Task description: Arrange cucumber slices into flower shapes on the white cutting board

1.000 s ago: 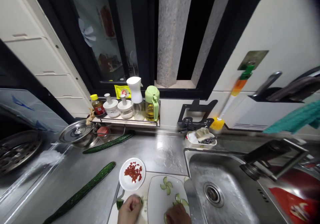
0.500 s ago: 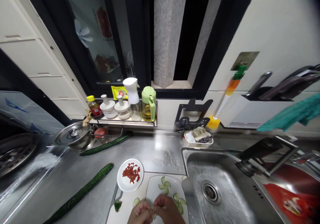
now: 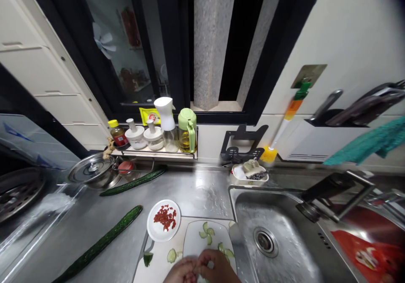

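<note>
At the bottom edge my left hand [image 3: 181,273] and my right hand [image 3: 215,268] meet fingertip to fingertip over a white rectangular plate [image 3: 193,243]. Both are pinched closed on something small that I cannot make out. Cucumber slices [image 3: 206,230] lie on the plate, and another cucumber slice [image 3: 171,255] lies on the white cutting board [image 3: 158,260] beside it. A dark cucumber end piece [image 3: 147,258] sits at the board's left. A small round dish of red berries [image 3: 163,220] stands just behind the board.
Two whole cucumbers [image 3: 98,244] [image 3: 133,182] lie on the steel counter to the left. A condiment rack [image 3: 155,141] and a lidded pot [image 3: 91,171] stand at the back. The sink [image 3: 278,236] with its faucet [image 3: 332,190] lies to the right. A brush [image 3: 281,135] hangs on the wall.
My hands, apart on board and plate a second ago, have come together over the plate. A cucumber slice now lies uncovered on the board where my left hand was.
</note>
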The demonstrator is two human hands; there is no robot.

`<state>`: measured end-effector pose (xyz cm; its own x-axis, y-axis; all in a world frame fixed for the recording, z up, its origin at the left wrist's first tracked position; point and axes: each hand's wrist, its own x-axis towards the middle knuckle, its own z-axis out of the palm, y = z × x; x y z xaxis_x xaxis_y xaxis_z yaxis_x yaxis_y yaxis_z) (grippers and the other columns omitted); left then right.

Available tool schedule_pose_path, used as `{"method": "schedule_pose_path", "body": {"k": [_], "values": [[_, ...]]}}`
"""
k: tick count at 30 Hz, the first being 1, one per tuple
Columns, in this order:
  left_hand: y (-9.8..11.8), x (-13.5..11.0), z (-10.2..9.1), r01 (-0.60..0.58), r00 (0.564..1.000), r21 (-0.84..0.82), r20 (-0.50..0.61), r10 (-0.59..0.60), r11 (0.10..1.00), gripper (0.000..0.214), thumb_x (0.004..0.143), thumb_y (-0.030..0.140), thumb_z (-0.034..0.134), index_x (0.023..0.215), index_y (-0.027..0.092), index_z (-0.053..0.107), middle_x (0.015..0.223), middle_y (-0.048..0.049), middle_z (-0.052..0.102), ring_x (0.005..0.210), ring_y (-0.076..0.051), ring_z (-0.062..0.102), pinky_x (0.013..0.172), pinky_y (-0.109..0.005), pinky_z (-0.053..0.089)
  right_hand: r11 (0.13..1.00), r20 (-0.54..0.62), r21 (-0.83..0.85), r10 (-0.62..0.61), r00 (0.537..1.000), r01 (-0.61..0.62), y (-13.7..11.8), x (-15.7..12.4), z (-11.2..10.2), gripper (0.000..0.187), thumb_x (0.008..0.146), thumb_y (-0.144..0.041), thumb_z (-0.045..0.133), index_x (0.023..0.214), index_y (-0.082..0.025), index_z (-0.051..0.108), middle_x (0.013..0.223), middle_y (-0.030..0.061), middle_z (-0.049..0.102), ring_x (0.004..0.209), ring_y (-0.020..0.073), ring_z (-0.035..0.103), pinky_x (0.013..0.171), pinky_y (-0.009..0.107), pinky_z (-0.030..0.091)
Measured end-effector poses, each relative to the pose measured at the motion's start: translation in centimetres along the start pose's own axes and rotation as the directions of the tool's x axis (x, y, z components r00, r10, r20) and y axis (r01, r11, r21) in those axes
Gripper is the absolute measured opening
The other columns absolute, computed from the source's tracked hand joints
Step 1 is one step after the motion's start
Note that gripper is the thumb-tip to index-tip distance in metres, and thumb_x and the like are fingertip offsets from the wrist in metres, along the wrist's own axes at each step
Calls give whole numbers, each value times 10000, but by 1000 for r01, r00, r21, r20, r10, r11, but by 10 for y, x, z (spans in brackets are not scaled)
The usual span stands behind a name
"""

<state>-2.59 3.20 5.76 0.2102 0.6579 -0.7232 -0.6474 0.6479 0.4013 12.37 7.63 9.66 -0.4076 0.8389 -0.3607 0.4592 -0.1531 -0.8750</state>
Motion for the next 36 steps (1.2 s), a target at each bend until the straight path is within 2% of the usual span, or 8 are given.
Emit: {"method": "schedule_pose_path", "body": {"k": [5, 9, 11, 13, 20, 24, 27, 36], "values": [[5, 3, -10, -40, 990, 50, -135, 46, 998, 421, 444, 259, 914, 766, 143, 668, 496, 35, 611, 396, -45, 513, 406, -146, 287, 999, -9, -34, -5, 1000, 5, 4, 3, -4, 91, 608, -206, 532, 602, -192, 622, 610, -2, 601, 653, 164, 562, 651, 288, 410], [5, 8, -18, -171, 960, 266, -171, 221, 949, 375, 477, 380, 846, 707, 163, 643, 442, 70, 550, 378, -32, 403, 412, -168, 207, 987, -38, -159, 24, 999, -30, 5, 9, -4, 116, 662, -174, 527, 620, -179, 636, 611, 5, 634, 627, 144, 571, 594, 253, 395], [6, 8, -19, -272, 922, 395, -154, 355, 877, 305, 527, 399, 776, 665, 171, 627, 445, 76, 532, 397, -33, 354, 440, -183, 218, 966, -50, -258, 13, 999, -25, 7, 14, -3, 138, 683, -151, 526, 632, -179, 651, 619, 10, 660, 626, 140, 588, 584, 243, 392], [6, 8, -20, -324, 877, 521, -147, 457, 790, 255, 554, 396, 720, 641, 178, 621, 470, 73, 528, 450, -54, 390, 493, -198, 286, 944, -55, -331, 1, 998, -19, 8, 18, -1, 161, 699, -135, 527, 638, -184, 668, 629, 11, 679, 631, 141, 605, 595, 244, 396], [6, 9, -26, -249, 747, 859, -124, 653, 448, 200, 708, 342, 523, 699, 205, 668, 625, 22, 630, 615, -135, 539, 640, -228, 422, 828, -58, -560, -45, 997, 5, -5, 29, 5, 225, 787, -125, 515, 753, -195, 726, 839, 76, 742, 951, 264, 622, 823, 380, 406], [4, 14, -32, -210, 737, 928, -56, 673, 307, 209, 753, 287, 475, 708, 209, 664, 642, 6, 640, 641, -147, 575, 647, -219, 436, 771, -37, -636, -51, 998, 15, -9, 35, 12, 243, 817, -126, 493, 771, -201, 719, 889, 83, 739, 1051, 314, 594, 851, 450, 387], [2, 17, -34, -212, 696, 950, -19, 718, 231, 221, 792, 283, 460, 711, 206, 651, 668, -9, 645, 655, -150, 581, 655, -223, 440, 749, -21, -662, -55, 998, 27, -7, 39, 15, 236, 830, -125, 491, 803, -200, 713, 907, 73, 740, 1073, 308, 588, 862, 451, 384], [5, 21, -33, -271, 605, 951, 46, 795, 151, 207, 811, 272, 485, 726, 217, 665, 745, -50, 695, 731, -190, 645, 714, -265, 479, 702, 10, -708, -89, 996, 69, -5, 43, 16, 201, 870, -139, 512, 868, -183, 708, 1001, 81, 728, 1127, 314, 563, 891, 454, 386]]}}
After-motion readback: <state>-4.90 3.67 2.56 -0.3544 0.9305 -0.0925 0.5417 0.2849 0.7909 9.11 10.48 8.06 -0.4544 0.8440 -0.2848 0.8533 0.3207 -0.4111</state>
